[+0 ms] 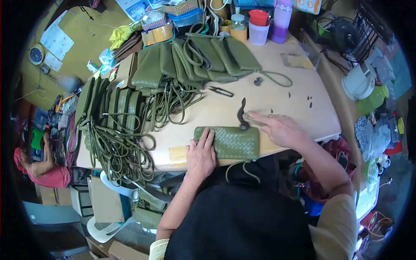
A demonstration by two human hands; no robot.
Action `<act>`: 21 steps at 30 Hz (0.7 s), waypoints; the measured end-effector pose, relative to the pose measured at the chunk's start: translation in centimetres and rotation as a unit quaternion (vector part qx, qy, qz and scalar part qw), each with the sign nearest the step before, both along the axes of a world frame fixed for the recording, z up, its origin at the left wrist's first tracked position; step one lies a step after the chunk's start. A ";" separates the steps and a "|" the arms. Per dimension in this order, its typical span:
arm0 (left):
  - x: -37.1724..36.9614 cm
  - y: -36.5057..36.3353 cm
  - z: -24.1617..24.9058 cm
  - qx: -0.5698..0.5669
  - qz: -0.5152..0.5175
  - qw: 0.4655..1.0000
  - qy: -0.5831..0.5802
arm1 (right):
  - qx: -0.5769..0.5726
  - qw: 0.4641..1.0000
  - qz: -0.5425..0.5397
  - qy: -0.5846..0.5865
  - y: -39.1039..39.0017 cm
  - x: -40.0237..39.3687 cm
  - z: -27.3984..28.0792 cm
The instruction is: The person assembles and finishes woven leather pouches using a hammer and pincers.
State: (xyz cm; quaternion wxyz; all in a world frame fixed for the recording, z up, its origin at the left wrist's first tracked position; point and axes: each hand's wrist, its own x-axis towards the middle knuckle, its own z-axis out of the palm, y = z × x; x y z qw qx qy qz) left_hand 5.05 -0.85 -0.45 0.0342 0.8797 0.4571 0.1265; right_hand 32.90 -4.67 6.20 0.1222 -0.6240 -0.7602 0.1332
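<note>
The left hand (201,157) lies open-fingered on the nine-to-three pouch (236,145); the right hand (282,131) grips the hammer (241,114) towards its one o'clock edge.

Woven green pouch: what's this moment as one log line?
left hand: fingers on woven green pouch | right hand: holding hammer, head at pouch's far edge

Your one view looks from your head, forward and steeply down onto the table (286,93); it has your left hand (201,159) and right hand (284,131) near mid-frame; its wide, round field darkens at the corners.
</note>
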 end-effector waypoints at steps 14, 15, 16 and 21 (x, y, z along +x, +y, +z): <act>0.5 -0.4 -2.3 0.040 -0.017 0.996 -0.076 | 0.043 0.991 -0.118 0.053 -3.8 0.0 2.9; 0.3 -0.8 -2.9 0.034 -0.059 0.987 -0.146 | 0.081 0.987 -0.098 0.095 -3.1 -1.3 2.4; 0.8 -1.6 -2.4 0.069 -0.055 0.984 -0.156 | 0.116 0.981 -0.076 0.139 -2.2 -2.5 1.8; -1.2 -2.9 -2.7 0.027 -0.049 0.990 -0.129 | 0.055 0.993 0.074 0.074 2.1 -5.2 -2.9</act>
